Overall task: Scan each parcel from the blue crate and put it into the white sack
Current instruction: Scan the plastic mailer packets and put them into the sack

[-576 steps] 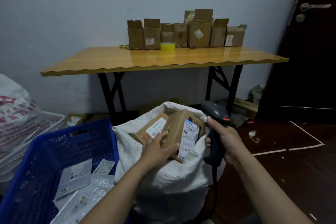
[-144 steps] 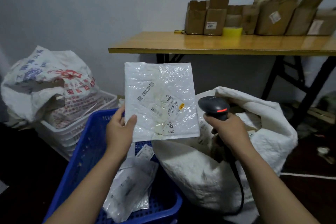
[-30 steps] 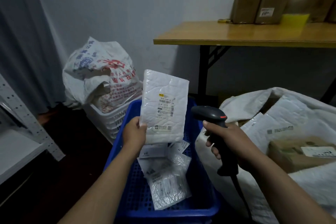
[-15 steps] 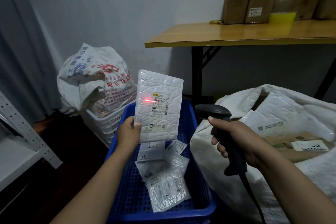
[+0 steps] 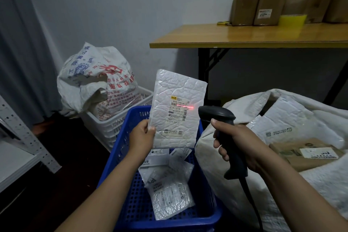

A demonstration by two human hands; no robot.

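Wooden table (image 5: 235,38), cardboard boxes (image 5: 267,7) (flaps open), printed sack (image 5: 90,79)

The parcel (image 5: 177,88) is crinkled, faintly shiny white plastic with a matt paper label (image 5: 178,108), and the bags (image 5: 169,199) under it are thin glossy film. The blue crate (image 5: 135,213) is smooth perforated plastic, the scanner (image 5: 216,114) matt black plastic, and the white sack (image 5: 212,171) coarse woven cloth. The surface (image 5: 244,36) looks like wood with a glossy finish and carries dull brown cardboard boxes (image 5: 267,7).

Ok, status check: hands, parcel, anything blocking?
Left hand pinches white bubble mailer upright over blue crate. Right hand grips barcode scanner, red beam on label. White sack open, path clear.
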